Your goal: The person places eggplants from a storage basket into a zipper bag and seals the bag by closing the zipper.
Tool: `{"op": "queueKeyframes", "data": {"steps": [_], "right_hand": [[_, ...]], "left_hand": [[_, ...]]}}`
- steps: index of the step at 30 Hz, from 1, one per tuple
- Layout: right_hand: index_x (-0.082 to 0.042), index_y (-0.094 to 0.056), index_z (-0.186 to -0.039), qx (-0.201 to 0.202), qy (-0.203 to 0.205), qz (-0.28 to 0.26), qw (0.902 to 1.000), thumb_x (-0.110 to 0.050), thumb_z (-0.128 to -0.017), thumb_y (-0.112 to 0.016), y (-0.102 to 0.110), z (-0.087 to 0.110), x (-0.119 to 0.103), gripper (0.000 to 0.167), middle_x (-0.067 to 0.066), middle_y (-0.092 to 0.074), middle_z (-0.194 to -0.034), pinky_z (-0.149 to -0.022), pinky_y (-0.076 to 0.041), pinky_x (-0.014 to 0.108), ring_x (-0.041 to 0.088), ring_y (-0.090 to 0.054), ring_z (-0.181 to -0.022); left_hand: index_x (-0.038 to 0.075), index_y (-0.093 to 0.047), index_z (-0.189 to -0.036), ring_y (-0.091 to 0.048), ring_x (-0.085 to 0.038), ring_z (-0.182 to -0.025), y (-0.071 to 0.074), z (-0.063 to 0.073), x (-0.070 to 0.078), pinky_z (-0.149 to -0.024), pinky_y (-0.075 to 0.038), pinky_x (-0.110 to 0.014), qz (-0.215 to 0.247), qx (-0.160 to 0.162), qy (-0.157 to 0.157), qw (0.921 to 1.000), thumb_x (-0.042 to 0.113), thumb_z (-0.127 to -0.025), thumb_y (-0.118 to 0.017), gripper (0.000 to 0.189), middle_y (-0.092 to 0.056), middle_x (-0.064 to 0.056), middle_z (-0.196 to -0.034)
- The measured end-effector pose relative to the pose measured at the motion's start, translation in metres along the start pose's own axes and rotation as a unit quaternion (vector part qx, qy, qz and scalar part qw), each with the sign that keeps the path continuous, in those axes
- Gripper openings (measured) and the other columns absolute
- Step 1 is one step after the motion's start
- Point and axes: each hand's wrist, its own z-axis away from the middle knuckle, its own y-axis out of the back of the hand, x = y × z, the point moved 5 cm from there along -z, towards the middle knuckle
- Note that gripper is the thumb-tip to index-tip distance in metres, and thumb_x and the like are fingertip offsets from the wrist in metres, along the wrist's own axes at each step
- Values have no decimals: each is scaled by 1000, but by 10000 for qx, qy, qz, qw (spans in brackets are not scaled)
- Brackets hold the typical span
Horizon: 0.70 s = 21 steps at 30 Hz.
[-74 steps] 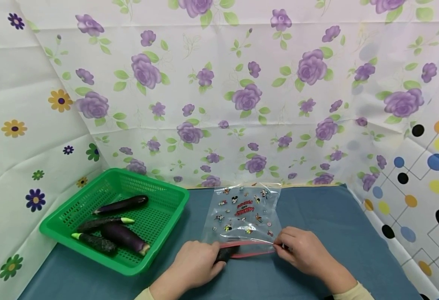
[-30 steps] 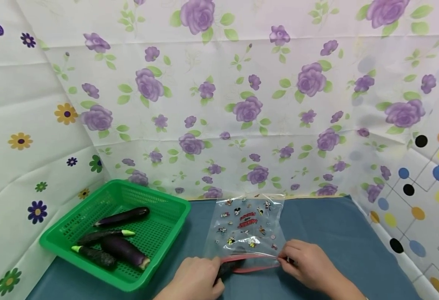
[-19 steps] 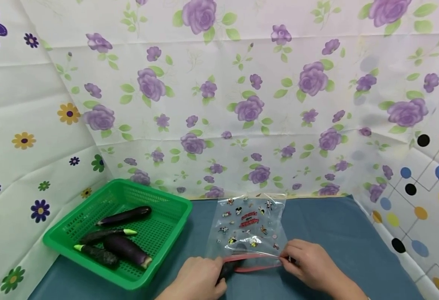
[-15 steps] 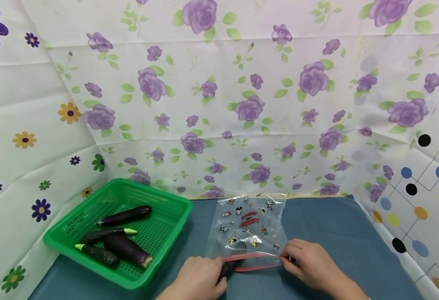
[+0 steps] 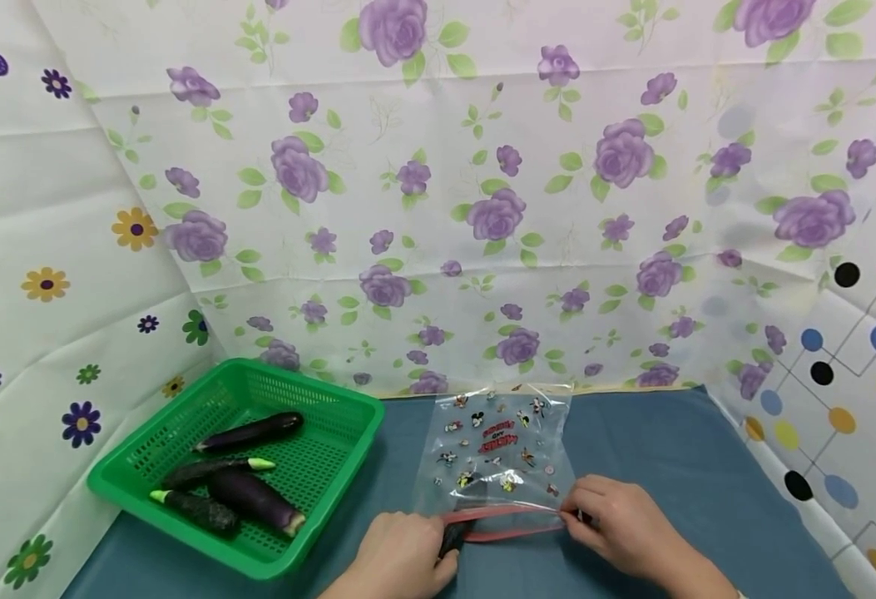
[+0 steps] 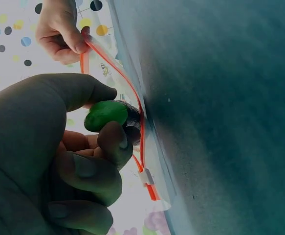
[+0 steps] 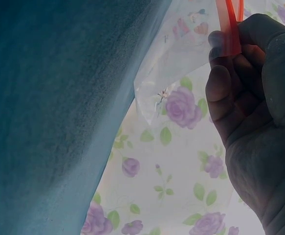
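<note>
At five o'clock in the head view, a clear plastic bag [image 5: 499, 457] reads "MICKEY AND FRIENDS" upside down, a perforated green basket [image 5: 295, 395] of smooth and knobbly dark vegetables [image 5: 254, 501] at eight; left wrist: the left hand [image 6: 42, 147] pinches a green-tipped vegetable [image 6: 109, 115] at the bag's mouth; right wrist: the right hand [image 7: 262, 117] clamps its red strip [image 7: 229, 24]

Vegetables [image 5: 250, 431] lie in the basket [image 5: 318, 457], left of the bag [image 5: 497, 453] on the table [image 5: 677, 474], curtain [image 5: 438, 216] behind.

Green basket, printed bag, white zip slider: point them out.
Green basket [image 5: 325, 405], head view: far inner wall.
Printed bag [image 5: 499, 437], head view: its red lettering.
White zip slider [image 6: 146, 177], left wrist view: its middle.
</note>
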Motion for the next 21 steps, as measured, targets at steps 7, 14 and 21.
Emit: {"op": "queueKeyframes", "data": {"steps": [7, 14, 21], "right_hand": [[-28, -76, -95, -39, -71, -17, 10000, -4, -87, -92, 0, 3, -1, 31, -21, -65, -93, -61, -42, 10, -9, -54, -74], [-28, -76, -95, -33, -37, -48, 10000, -4, -87, -92, 0, 3, -2, 30, -20, -66, -93, -61, -42, 10, -8, -54, -75], [-29, -75, -95, 6, 5, 29, 10000, -4, -86, -92, 0, 0, -1, 32, -20, -65, -93, -62, -42, 10, -8, -54, -75]], "left_hand": [[24, -51, -65, -40, -15, -44, -1, 1, 2, -45, -28, -34, -71, -17, 48, 10000, 50, -104, -72, 51, -43, 5, -55], [25, -52, -66, -40, -15, -44, -1, 1, 2, -45, -30, -34, -47, 132, 99, 9999, 50, -105, -72, 51, -43, 6, -55], [24, -54, -71, -39, -14, -45, 4, 2, 2, -44, -32, -35, -39, 404, 60, 9992, 46, -105, -73, 45, -42, 6, -57]]}}
